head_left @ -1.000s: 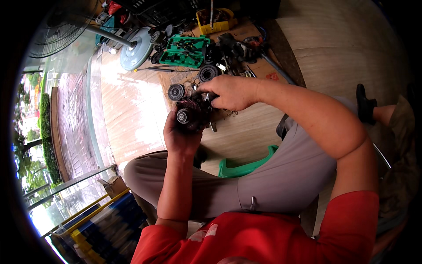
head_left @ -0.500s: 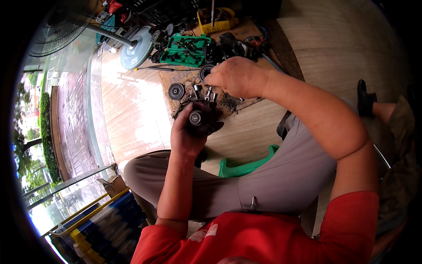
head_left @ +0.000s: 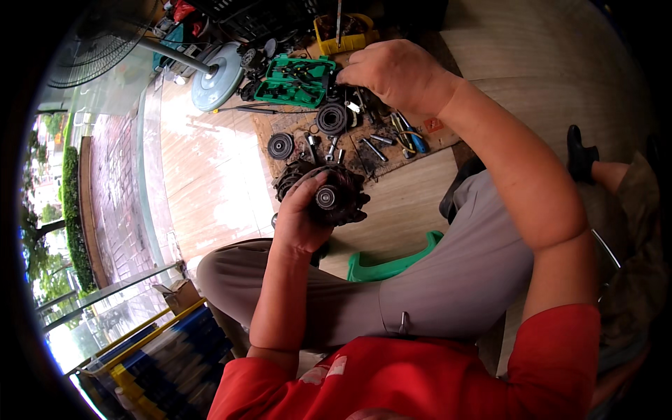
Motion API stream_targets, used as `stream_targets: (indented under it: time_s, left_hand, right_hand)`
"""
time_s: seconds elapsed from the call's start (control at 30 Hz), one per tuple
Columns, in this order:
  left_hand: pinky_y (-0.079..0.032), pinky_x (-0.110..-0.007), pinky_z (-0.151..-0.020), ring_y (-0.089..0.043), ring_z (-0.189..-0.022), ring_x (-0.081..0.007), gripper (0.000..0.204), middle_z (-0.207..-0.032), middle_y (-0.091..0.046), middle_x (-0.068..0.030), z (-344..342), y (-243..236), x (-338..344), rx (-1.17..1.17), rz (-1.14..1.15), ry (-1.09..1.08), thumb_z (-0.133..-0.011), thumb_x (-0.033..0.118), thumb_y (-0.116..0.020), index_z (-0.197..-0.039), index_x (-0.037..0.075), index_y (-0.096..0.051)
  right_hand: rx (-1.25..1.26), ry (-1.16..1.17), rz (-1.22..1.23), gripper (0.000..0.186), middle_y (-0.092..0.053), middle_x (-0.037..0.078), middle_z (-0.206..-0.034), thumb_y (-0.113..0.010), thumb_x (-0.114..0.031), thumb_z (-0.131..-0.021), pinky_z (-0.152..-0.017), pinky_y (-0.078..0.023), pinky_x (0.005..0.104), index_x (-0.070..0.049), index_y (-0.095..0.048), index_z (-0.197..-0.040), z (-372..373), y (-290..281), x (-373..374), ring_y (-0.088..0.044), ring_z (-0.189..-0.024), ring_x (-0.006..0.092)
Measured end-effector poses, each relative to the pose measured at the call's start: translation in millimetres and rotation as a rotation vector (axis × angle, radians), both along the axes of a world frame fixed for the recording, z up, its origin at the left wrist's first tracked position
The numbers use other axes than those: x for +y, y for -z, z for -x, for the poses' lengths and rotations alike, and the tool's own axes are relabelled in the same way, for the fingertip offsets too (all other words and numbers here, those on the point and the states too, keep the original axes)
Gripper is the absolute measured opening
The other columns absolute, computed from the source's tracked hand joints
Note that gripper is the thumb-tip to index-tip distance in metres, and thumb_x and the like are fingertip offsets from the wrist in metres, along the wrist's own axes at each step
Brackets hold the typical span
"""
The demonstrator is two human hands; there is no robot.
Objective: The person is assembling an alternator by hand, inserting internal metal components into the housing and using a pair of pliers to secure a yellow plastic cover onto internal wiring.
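Note:
My left hand (head_left: pixel 304 217) grips a dark, greasy mechanical assembly (head_left: pixel 348 197) with a round bearing (head_left: pixel 325 197) facing up, held above my left leg. My right hand (head_left: pixel 390 75) is raised over the tool area beside a green tool case (head_left: pixel 292 81), fingers curled; what they may hold is hidden. Below it lie a ribbed black ring (head_left: pixel 331 120), pliers with coloured handles (head_left: pixel 409 136), a metal socket (head_left: pixel 381 140) and a wrench (head_left: pixel 332 148) on stained cardboard (head_left: pixel 441 138). A smaller pulley (head_left: pixel 280 145) lies just beyond the assembly.
A fan's round base (head_left: pixel 213 91), a yellow bin (head_left: pixel 343 31) and a black crate (head_left: pixel 255 15) stand at the back. A green plastic stool (head_left: pixel 392 264) is under my legs. Stacked bins (head_left: pixel 178 353) are lower left, another person's foot (head_left: pixel 584 157) right.
My right hand has left the assembly and moved up and away toward the tool case. The assembly in my left hand has shifted right and slightly down, its bearing now facing up more squarely.

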State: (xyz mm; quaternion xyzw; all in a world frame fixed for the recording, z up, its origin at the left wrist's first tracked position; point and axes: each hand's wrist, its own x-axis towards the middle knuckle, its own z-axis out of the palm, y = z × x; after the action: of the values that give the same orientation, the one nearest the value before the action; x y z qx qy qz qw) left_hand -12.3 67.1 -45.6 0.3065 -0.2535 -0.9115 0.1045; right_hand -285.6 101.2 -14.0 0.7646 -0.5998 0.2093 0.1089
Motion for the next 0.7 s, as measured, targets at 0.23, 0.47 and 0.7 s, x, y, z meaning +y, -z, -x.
stream_targets:
  time_s: [0.23, 0.47, 0.7]
  left_hand:
    - [-0.054, -0.047, -0.085, -0.063, -0.095, -0.0289, 0.029, -0.103, -0.064, -0.0149, -1, 5, 0, -0.054, -0.074, -0.154, -0.092, 0.023, -0.054, -0.109, 0.0, -0.058]
    - [-0.051, -0.05, -0.091, -0.062, -0.105, -0.029, 0.034, -0.114, -0.063, -0.0144, 1, 6, -1, -0.089, -0.066, -0.138, -0.095, 0.026, -0.048, -0.12, 0.003, -0.054]
    - [-0.049, -0.051, -0.093, -0.061, -0.106, -0.0306, 0.036, -0.116, -0.062, -0.0154, -1, 8, -3, -0.093, -0.012, -0.116, -0.096, 0.026, -0.045, -0.122, 0.003, -0.053]
  right_hand:
    - [-0.053, -0.012, -0.215, 0.026, -0.065, 0.004, -0.093, -0.062, -0.009, -0.082, -0.087, -0.046, 0.0408, -0.011, -0.064, -0.108, -5, 18, 1, -0.061, -0.097, 0.0241]
    - [-0.249, -0.234, -0.361, 0.061, -0.056, 0.008, -0.122, -0.069, -0.009, -0.077, -0.104, -0.036, 0.0467, -0.014, -0.047, -0.135, -51, 29, 15, -0.053, -0.117, 0.0263]
    - [-0.269, -0.261, -0.664, 0.039, -0.067, 0.013, -0.09, -0.063, -0.009, -0.079, -0.096, -0.043, 0.0465, -0.009, -0.059, -0.117, -69, 14, 15, -0.064, -0.093, 0.033]
